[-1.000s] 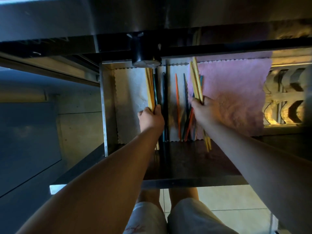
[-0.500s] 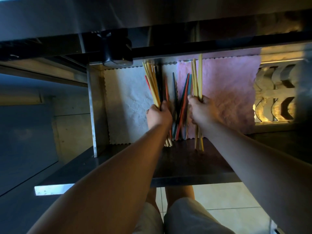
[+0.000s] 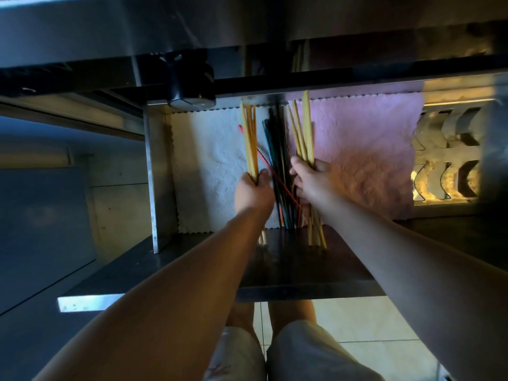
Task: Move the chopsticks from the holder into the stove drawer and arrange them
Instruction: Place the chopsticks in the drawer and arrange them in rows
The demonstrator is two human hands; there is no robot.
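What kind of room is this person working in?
Probably a home kitchen: a steel stove drawer pulled open, a black knob above it, chopsticks inside, and tiled floor below.

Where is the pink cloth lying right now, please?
In the head view, the pink cloth covers the right half of the drawer, right of the white cloth, beside the right hand.

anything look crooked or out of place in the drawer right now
Yes: one red chopstick lies diagonally across the dark chopsticks, which run roughly parallel. It sits between the left hand and right hand, which each grip a bundle of wooden chopsticks.
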